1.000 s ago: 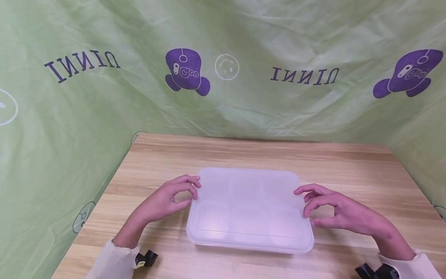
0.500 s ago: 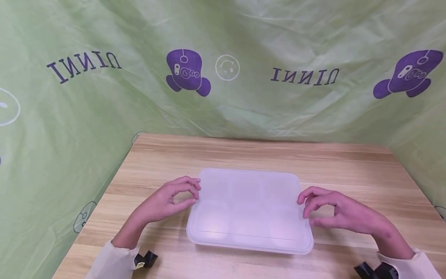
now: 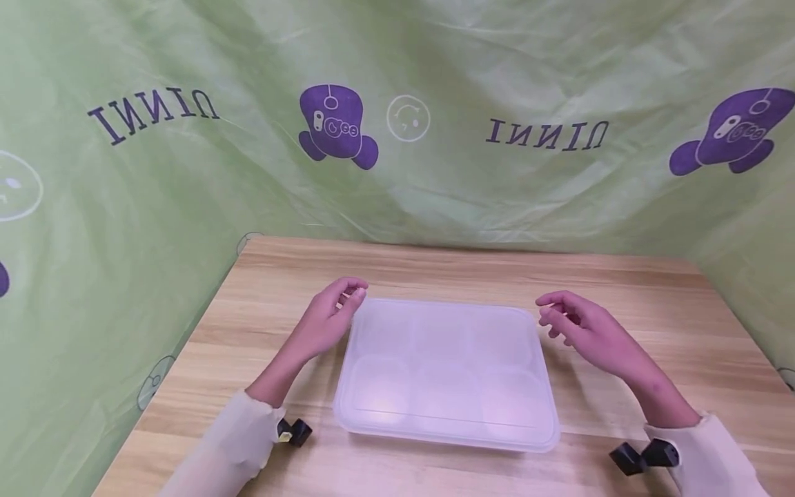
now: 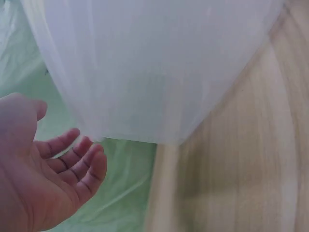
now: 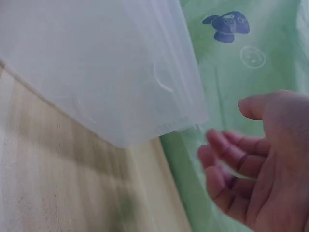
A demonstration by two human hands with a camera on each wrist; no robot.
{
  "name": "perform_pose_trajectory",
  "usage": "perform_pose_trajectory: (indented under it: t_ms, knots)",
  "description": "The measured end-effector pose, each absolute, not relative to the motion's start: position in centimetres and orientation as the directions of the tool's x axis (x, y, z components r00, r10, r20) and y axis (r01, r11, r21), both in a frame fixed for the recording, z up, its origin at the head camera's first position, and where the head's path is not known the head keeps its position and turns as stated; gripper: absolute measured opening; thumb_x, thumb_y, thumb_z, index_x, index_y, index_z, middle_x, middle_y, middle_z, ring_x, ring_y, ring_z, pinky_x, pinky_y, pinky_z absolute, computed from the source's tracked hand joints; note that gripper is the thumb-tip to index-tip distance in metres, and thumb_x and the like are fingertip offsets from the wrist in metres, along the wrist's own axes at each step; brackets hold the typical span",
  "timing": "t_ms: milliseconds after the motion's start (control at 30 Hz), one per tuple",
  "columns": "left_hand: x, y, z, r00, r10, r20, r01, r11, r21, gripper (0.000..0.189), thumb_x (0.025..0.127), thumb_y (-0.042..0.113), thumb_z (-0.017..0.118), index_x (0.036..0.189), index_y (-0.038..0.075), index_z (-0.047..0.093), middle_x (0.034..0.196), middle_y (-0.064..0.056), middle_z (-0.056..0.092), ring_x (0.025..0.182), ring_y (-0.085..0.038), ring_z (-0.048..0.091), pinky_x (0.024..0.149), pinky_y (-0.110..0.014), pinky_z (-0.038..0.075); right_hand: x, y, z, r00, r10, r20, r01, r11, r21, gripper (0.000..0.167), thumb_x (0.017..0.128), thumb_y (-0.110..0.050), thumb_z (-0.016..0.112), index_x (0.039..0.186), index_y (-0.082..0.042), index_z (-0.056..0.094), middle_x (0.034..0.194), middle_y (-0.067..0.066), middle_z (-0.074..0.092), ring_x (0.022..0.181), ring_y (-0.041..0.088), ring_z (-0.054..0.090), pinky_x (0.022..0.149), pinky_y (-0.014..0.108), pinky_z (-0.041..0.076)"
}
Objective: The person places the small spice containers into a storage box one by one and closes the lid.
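Note:
A translucent white plastic storage box [image 3: 446,373] lies flat with its lid on, and faint rounded compartments show through the lid. My left hand [image 3: 328,319] is at its far left corner, fingers loosely bent; whether the fingertips touch the corner I cannot tell. Beyond the far right corner, my right hand [image 3: 586,330] hovers with relaxed, slightly curved fingers and holds nothing. Both wrist views show the box's side wall [image 4: 140,72] close by, with the palm of each hand facing it.
The box stands on a wood-grain table [image 3: 472,273]. Green cloth [image 3: 248,186] with purple figures and mirrored lettering hangs behind and along both sides. Small black devices [image 3: 301,433] are strapped at both wrists over pale sleeves [image 3: 230,442].
Both hands have left the box's side edges and moved away from me, toward its far corners. The box itself has stayed in place; its compartments show more clearly through the lid.

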State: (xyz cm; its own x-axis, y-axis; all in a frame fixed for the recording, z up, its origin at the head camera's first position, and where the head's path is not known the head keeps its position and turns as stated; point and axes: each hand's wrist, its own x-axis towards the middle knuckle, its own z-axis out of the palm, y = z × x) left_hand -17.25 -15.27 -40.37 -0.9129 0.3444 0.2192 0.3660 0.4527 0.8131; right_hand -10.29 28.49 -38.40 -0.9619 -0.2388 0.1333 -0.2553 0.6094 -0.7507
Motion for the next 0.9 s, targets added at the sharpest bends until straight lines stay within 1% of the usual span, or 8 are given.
perform_pose_trajectory:
  t_ms: [100, 167, 267, 433, 533, 633, 767, 900]
  knots:
    - [-18.0, -15.1, -40.6, -0.950, 0.294, 0.109, 0.230, 0.418, 0.879, 0.038, 0.111, 0.033, 0.046, 0.124, 0.001, 0.064, 0.095, -0.011, 0.062, 0.077, -0.033, 0.060, 0.062, -0.030, 0.048, -10.9, 28.2, -38.7, -0.974, -0.226, 0.001, -0.138, 0.590, -0.796, 0.033, 0.111, -0.027, 0.048, 0.126, 0.000, 0.061, 0.098, 0.012, 0.066, 0.084, 0.031, 0.066, 0.064, 0.037, 0.057]
    - [-18.3, -15.1, -40.9, -0.959, 0.278, 0.059, 0.171, 0.399, 0.901, 0.038, 0.112, 0.032, 0.044, 0.118, 0.001, 0.065, 0.085, -0.013, 0.059, 0.070, -0.038, 0.058, 0.055, -0.028, 0.045, -11.3, 27.9, -38.9, -0.972, -0.232, -0.042, -0.104, 0.580, -0.808, 0.034, 0.112, -0.031, 0.047, 0.119, -0.002, 0.062, 0.092, 0.011, 0.063, 0.082, 0.031, 0.064, 0.063, 0.037, 0.056]
    - [-18.5, -15.2, -41.2, -0.958, 0.287, 0.018, 0.140, 0.410, 0.901, 0.040, 0.112, 0.035, 0.043, 0.112, 0.003, 0.067, 0.076, -0.012, 0.058, 0.066, -0.035, 0.057, 0.056, -0.029, 0.045, -11.8, 27.5, -39.3, -0.969, -0.240, -0.053, -0.096, 0.570, -0.816, 0.035, 0.112, -0.032, 0.045, 0.107, -0.002, 0.062, 0.085, 0.010, 0.060, 0.078, 0.029, 0.063, 0.060, 0.036, 0.055]
    - [-18.6, -15.3, -41.9, -0.943, 0.332, -0.026, 0.132, 0.443, 0.887, 0.042, 0.111, 0.044, 0.043, 0.107, 0.008, 0.065, 0.067, -0.004, 0.051, 0.059, -0.020, 0.051, 0.056, -0.031, 0.044, -12.1, 27.1, -39.8, -0.973, -0.227, -0.043, -0.097, 0.572, -0.814, 0.037, 0.113, -0.035, 0.044, 0.099, -0.004, 0.060, 0.081, 0.009, 0.060, 0.075, 0.026, 0.061, 0.059, 0.035, 0.053]
    - [-18.6, -15.1, -42.0, -0.939, 0.343, -0.020, 0.147, 0.454, 0.879, 0.043, 0.111, 0.047, 0.042, 0.101, 0.009, 0.060, 0.068, -0.003, 0.046, 0.060, -0.019, 0.047, 0.055, -0.032, 0.042, -12.2, 26.8, -39.8, -0.974, -0.222, -0.036, -0.101, 0.576, -0.811, 0.037, 0.112, -0.035, 0.044, 0.098, -0.005, 0.059, 0.079, 0.010, 0.058, 0.073, 0.026, 0.059, 0.058, 0.034, 0.051]
    - [-18.9, -14.7, -42.0, -0.937, 0.348, 0.024, 0.204, 0.490, 0.848, 0.046, 0.110, 0.051, 0.040, 0.094, 0.011, 0.056, 0.070, -0.003, 0.042, 0.062, -0.020, 0.044, 0.058, -0.033, 0.040, -12.3, 26.5, -39.6, -0.977, -0.213, -0.023, -0.109, 0.589, -0.800, 0.037, 0.112, -0.038, 0.045, 0.099, -0.006, 0.059, 0.075, 0.010, 0.054, 0.068, 0.025, 0.056, 0.057, 0.032, 0.048]
    - [-19.4, -14.0, -41.8, -0.935, 0.350, 0.063, 0.259, 0.550, 0.794, 0.050, 0.109, 0.055, 0.039, 0.088, 0.013, 0.054, 0.070, -0.002, 0.038, 0.063, -0.020, 0.039, 0.059, -0.034, 0.037, -12.9, 26.0, -39.6, -0.980, -0.199, -0.002, -0.126, 0.632, -0.764, 0.036, 0.111, -0.041, 0.046, 0.100, -0.009, 0.060, 0.076, 0.007, 0.049, 0.072, 0.023, 0.051, 0.062, 0.031, 0.043]
    - [-19.7, -13.7, -41.6, -0.931, 0.359, 0.060, 0.277, 0.592, 0.757, 0.048, 0.110, 0.051, 0.040, 0.085, 0.013, 0.053, 0.069, -0.001, 0.038, 0.062, -0.019, 0.039, 0.060, -0.035, 0.037, -13.5, 25.4, -39.9, -0.981, -0.191, -0.022, -0.114, 0.670, -0.733, 0.039, 0.111, -0.045, 0.043, 0.100, -0.010, 0.058, 0.079, 0.006, 0.045, 0.076, 0.024, 0.048, 0.064, 0.033, 0.041]
